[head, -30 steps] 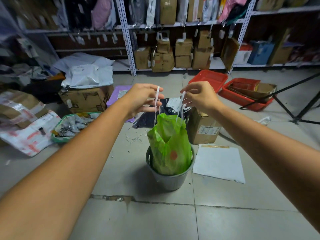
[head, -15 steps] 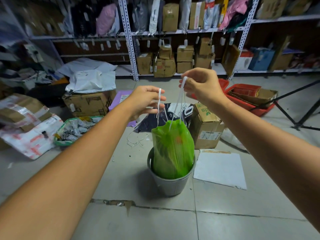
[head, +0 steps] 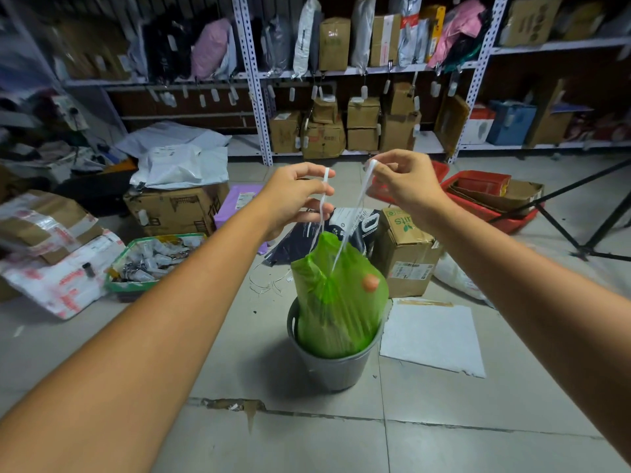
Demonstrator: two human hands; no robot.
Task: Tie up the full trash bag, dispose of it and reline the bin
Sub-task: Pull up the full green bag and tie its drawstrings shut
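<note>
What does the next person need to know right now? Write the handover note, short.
Left hand: pinching one white drawstring.
Right hand: pinching the other drawstring, raised.
Green trash bag: mouth cinched, bottom sitting in the grey bin on the floor.
Done: top drawn closed.
Left: knot the strings, lift the bag out, dispose of it, reline the bin. No spare liner visible.

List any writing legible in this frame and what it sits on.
"uits", seen upside down, with a green leaf logo: cardboard box right of the green bag.
Shipping label on that box: too small to read.
Printing on the dark bag behind: blurred.
Shelf tags and parcel labels: unreadable.
</note>
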